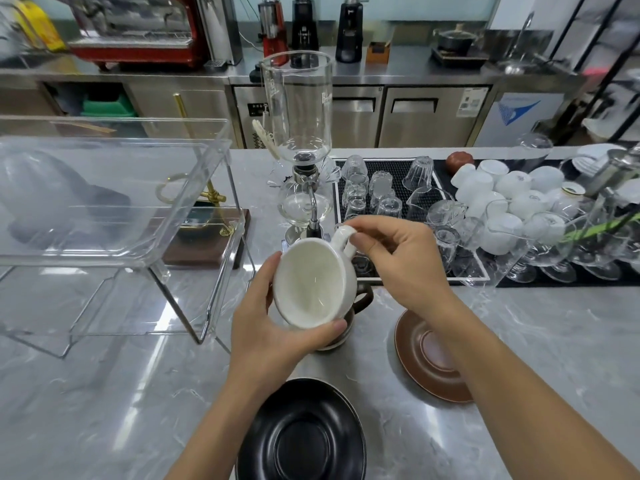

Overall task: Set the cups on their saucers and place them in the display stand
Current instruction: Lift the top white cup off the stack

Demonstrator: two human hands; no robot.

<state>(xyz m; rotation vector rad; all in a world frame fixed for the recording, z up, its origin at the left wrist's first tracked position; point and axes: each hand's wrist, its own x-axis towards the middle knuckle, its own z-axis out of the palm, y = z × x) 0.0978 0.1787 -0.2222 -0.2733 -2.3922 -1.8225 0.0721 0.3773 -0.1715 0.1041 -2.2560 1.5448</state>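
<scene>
A white cup (pixel 313 282) is held tilted above the counter, its opening facing me. My left hand (pixel 273 323) grips its body from the left and below. My right hand (pixel 398 258) pinches its handle at the top right. Under the cup a brown cup (pixel 362 299) stands on the counter, mostly hidden. A brown saucer (pixel 429 358) lies to the right, partly under my right forearm. A black saucer (pixel 301 434) lies at the near edge. The clear acrylic display stand (pixel 114 216) stands at the left, its shelves bare.
A glass siphon coffee maker (pixel 299 150) stands behind the cup. Black mats (pixel 398 168) to the right hold several upturned glasses and white cups (pixel 512 192). A wooden base with a brass stand (pixel 207 237) sits behind the display stand.
</scene>
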